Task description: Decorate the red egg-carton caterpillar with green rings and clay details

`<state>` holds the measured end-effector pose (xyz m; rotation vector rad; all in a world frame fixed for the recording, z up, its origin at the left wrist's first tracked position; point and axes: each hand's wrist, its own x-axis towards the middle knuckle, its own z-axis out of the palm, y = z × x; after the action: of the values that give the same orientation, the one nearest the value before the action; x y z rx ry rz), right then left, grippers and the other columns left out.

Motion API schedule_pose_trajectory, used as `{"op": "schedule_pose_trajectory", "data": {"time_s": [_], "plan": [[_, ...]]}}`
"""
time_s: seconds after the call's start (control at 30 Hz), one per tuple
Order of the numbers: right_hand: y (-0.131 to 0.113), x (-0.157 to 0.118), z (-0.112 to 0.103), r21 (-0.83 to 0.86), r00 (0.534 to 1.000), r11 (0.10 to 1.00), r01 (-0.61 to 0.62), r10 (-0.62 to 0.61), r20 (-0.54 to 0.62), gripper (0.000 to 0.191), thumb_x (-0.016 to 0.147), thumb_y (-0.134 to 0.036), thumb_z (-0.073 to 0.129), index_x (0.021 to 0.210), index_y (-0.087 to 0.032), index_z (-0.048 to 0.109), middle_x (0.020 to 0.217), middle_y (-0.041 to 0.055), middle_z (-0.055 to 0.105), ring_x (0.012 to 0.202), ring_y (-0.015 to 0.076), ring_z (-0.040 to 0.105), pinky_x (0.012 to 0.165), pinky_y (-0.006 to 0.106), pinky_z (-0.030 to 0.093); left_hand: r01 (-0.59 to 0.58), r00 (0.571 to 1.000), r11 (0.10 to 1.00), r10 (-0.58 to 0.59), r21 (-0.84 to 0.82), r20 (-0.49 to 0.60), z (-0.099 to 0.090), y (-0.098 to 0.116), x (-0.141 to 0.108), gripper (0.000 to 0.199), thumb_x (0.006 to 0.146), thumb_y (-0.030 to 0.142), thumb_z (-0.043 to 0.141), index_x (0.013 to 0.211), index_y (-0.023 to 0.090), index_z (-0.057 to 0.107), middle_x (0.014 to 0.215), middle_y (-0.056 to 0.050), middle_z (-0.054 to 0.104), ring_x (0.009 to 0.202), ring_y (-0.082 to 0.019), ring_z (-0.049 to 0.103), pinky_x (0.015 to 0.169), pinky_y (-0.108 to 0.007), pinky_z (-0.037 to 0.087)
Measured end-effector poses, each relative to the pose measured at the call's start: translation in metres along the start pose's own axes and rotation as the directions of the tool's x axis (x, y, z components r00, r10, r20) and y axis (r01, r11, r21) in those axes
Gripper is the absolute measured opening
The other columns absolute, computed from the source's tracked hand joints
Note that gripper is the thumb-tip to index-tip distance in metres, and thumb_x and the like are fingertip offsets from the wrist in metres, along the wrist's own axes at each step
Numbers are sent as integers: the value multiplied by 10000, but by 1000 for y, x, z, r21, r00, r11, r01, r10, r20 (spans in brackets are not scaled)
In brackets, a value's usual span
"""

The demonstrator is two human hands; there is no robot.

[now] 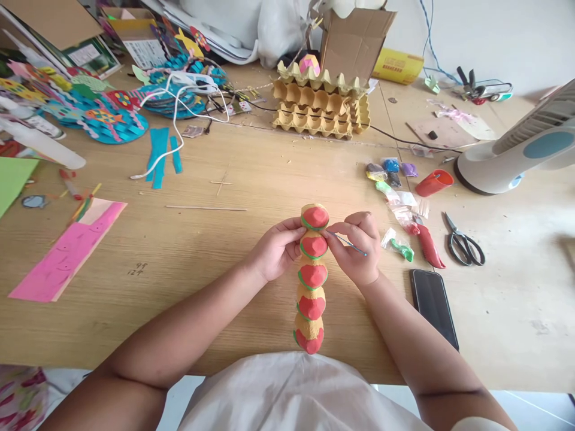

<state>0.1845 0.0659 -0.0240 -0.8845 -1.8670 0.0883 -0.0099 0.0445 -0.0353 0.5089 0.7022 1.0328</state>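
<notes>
A strip of egg carton cups (313,277) runs lengthwise in front of me, over the table's near edge. Each tan cup has a red cap and a green rim along it. My left hand (283,245) pinches the strip from the left, near its far end, with the thumb at the gap below the first cup. On the other side, my right hand (357,245) has its fingertips pressed together against the strip by that same gap. A thin blue stick with a small rounded end (354,244) lies across the right hand, held in its fingers; its tip is hidden.
Stacked egg cartons (321,105) stand at the back. On the right are clay packets (390,170), a red cup (433,182), scissors (465,242), a phone (433,308) and a white fan (507,149). Pink paper (67,254) and blue woven crafts (112,117) lie left.
</notes>
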Motion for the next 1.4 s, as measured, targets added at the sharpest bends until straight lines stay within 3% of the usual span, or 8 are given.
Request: {"op": "schedule_pose_trajectory", "data": {"time_s": [0.13,0.27,0.37,0.6,1.07,1.23,1.4], "plan": [[-1,3,-1,44,995,995,-87,84,61,28,900,-288,779,878,-290,763,813,18,584,758,205,590,716,396,497,-5,1000,1000,5,16,-11,1,0,0,304,795,349,840,1087,270,810,1022,-53,804,875,-249,741,772,-356,548],[0,8,-3,247,967,938,-243,214,138,86,904,-325,771,848,-263,753,850,22,587,820,209,597,756,393,514,-23,1000,999,24,39,-15,2,2,0,313,772,397,852,1063,289,814,1026,-55,800,903,-265,729,778,-373,534],[1,9,-3,331,959,902,-278,240,150,99,900,-316,778,830,-254,745,860,18,575,839,203,590,790,393,515,-25,999,998,27,62,-26,2,4,-1,324,744,427,864,1041,306,818,983,-55,787,856,-256,700,744,-368,518],[1,6,0,294,946,900,-323,293,142,128,901,-362,777,831,-258,749,866,26,583,865,219,580,820,413,516,11,1000,997,-13,71,19,5,7,-4,321,760,459,857,1038,304,816,951,-64,764,855,-264,676,746,-380,500],[-4,9,-3,340,953,892,-298,255,165,119,903,-324,772,820,-253,724,858,20,579,853,208,587,814,402,526,3,1000,996,-3,86,9,6,7,-5,298,772,439,851,1040,312,824,991,-58,788,915,-278,712,759,-385,521],[-8,9,-2,255,954,920,-298,277,114,104,890,-316,782,824,-253,733,849,21,576,826,209,576,773,398,517,-10,1000,996,9,90,12,4,5,-5,304,795,430,838,1068,296,818,1046,-66,791,941,-283,723,783,-387,542],[-12,9,-2,266,975,938,-220,212,60,77,881,-216,789,841,-250,733,837,6,565,798,186,575,732,367,503,-18,1000,1000,18,7,-3,4,5,-5,279,803,340,839,1071,266,815,1039,-49,801,872,-229,729,762,-337,563]]}}
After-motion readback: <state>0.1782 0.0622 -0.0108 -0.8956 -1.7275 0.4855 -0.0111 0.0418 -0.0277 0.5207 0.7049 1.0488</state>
